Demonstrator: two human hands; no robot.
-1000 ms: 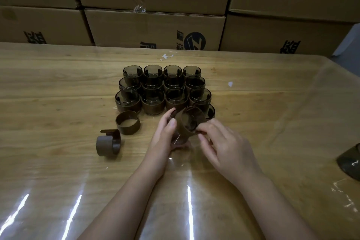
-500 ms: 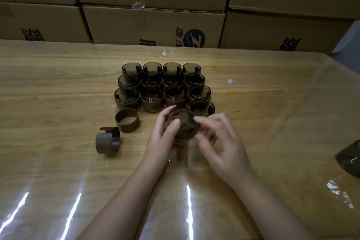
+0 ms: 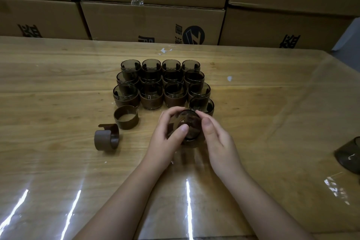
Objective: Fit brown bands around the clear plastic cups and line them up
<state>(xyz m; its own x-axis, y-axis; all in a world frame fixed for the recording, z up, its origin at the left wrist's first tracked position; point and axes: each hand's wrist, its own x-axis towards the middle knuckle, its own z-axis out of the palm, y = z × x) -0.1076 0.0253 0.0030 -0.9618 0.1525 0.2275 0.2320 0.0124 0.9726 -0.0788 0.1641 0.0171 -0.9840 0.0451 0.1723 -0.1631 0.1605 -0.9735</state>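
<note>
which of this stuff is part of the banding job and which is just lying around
Job: cup held in left hand and right hand; rows of banded cups; upright loose band; loose band on its side.
Lying about: cardboard boxes; white scraps on table.

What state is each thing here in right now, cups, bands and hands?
Held cup: tilted, gripped by both hands.
Left hand: fingers curled round the held cup.
Right hand: grips its other side.
Banded cups: upright, in rows.
Loose band: standing, empty.
Second loose band: lying on its side.
Edge cup: partly out of view.
</note>
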